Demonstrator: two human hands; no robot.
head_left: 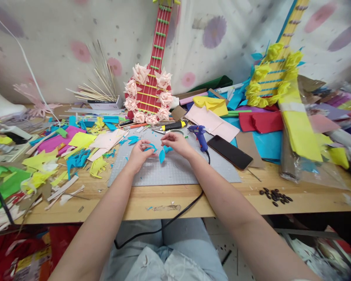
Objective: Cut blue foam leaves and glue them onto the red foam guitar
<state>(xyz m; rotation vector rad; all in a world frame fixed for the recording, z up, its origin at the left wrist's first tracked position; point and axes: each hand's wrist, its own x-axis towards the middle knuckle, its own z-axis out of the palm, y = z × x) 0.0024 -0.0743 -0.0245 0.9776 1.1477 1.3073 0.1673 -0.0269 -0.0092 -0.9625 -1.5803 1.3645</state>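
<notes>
My left hand (139, 154) and my right hand (178, 143) hover close together over a grey cutting mat (175, 171) on the wooden table. Both pinch small blue paper pieces (162, 153). The left fingers curl round a blue curled piece, and the right fingers pinch a blue petal-like scrap hanging down. More blue scraps (133, 139) lie on the mat just beyond the hands.
A blue glue gun (200, 136) and a black phone (229, 152) lie right of the hands. A red paper guitar (150, 91) with pink flowers leans at the back, a yellow-flowered one (273, 78) at right. Coloured paper scraps (46, 156) cover the left side. Dark seeds (275, 195) lie near the front edge.
</notes>
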